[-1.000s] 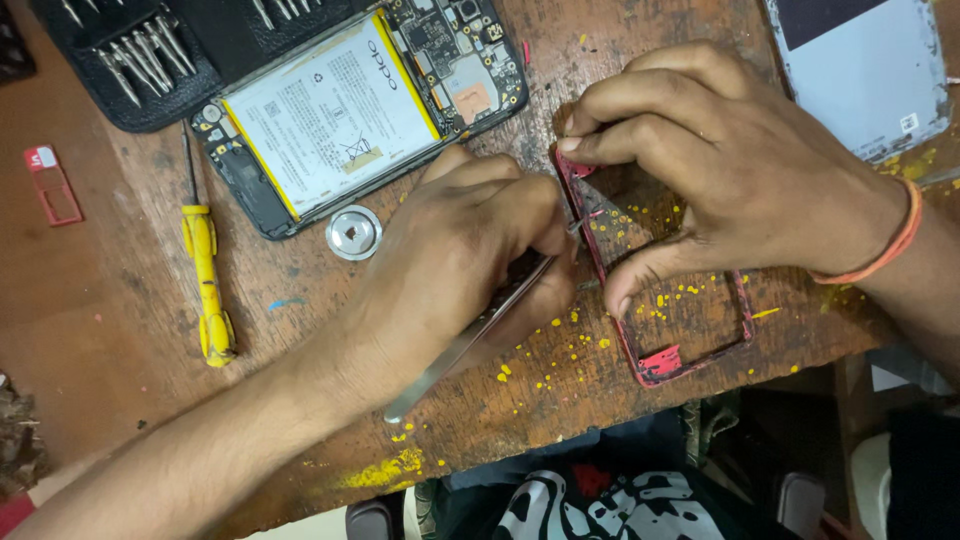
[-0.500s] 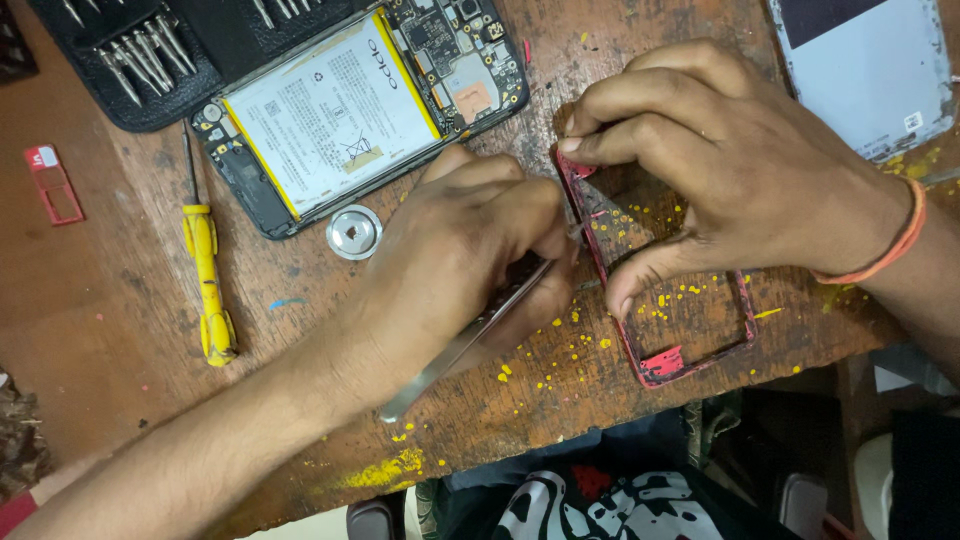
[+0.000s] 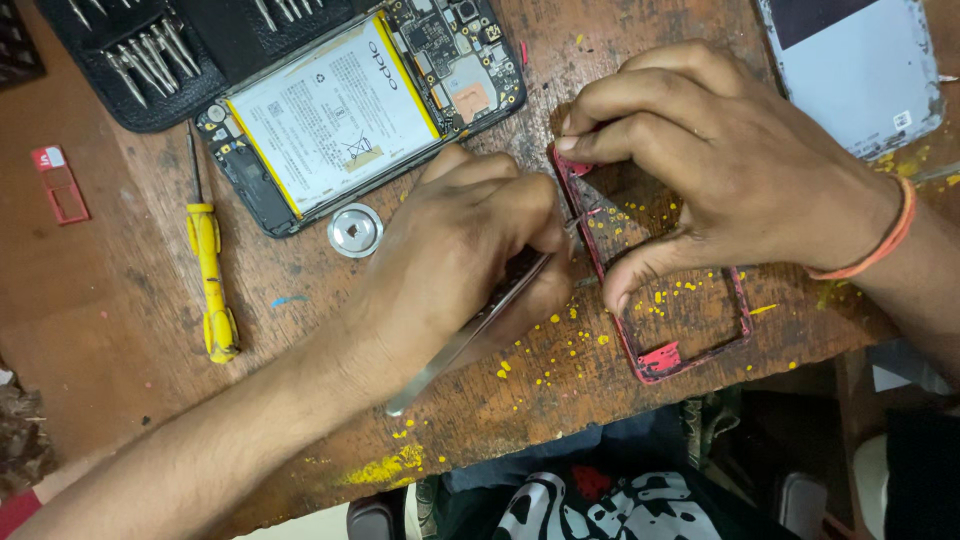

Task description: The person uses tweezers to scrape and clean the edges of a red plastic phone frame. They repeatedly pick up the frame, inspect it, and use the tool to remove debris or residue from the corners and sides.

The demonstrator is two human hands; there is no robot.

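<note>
A red phone frame (image 3: 690, 345) lies flat on the wooden bench (image 3: 300, 330) at centre right. My right hand (image 3: 720, 170) presses down on its upper half, thumb and fingers pinching the frame's left rail. My left hand (image 3: 460, 260) grips metal tweezers (image 3: 470, 335) whose tips touch that same left rail. The upper part of the frame is hidden under my right hand. An orange band circles my right wrist.
An opened phone (image 3: 350, 110) with its battery exposed lies at the top centre. Beside it are a black screwdriver-bit case (image 3: 150, 60), a yellow screwdriver (image 3: 210, 280), a small round metal disc (image 3: 354, 230), a red card tray (image 3: 60, 185) and a white back cover (image 3: 860, 70).
</note>
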